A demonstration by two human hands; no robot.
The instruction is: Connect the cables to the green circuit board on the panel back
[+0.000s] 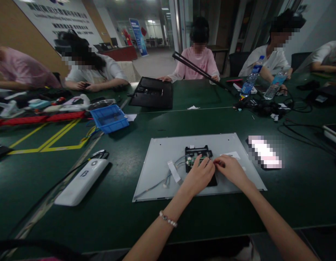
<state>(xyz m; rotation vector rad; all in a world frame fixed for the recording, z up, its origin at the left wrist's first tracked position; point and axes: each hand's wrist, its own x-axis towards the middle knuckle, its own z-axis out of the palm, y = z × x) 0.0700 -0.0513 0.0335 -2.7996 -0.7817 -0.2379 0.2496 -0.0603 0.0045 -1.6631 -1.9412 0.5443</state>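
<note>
A flat silver-white panel (158, 156) lies on the table in front of me. On its middle sits a black frame (188, 149) with a green circuit board (193, 160). My left hand (200, 176) rests over the board and the frame's right side, fingers bent and together. Close beside it, my right hand (233, 169) pinches at the frame's right edge, its fingertips almost meeting the left ones. Whatever is between the fingertips is too small or hidden to make out. Thin grey cables (157, 186) run from the board to the panel's lower left, past a white strip (173, 172).
A lit phone (264, 152) lies right of the panel, a white power bank (82, 183) with a cable to the left. Farther off are a blue tray (110, 119), bottles (252, 78) and tangled black cables (262, 107). Across the table, a person holds a black panel (151, 93).
</note>
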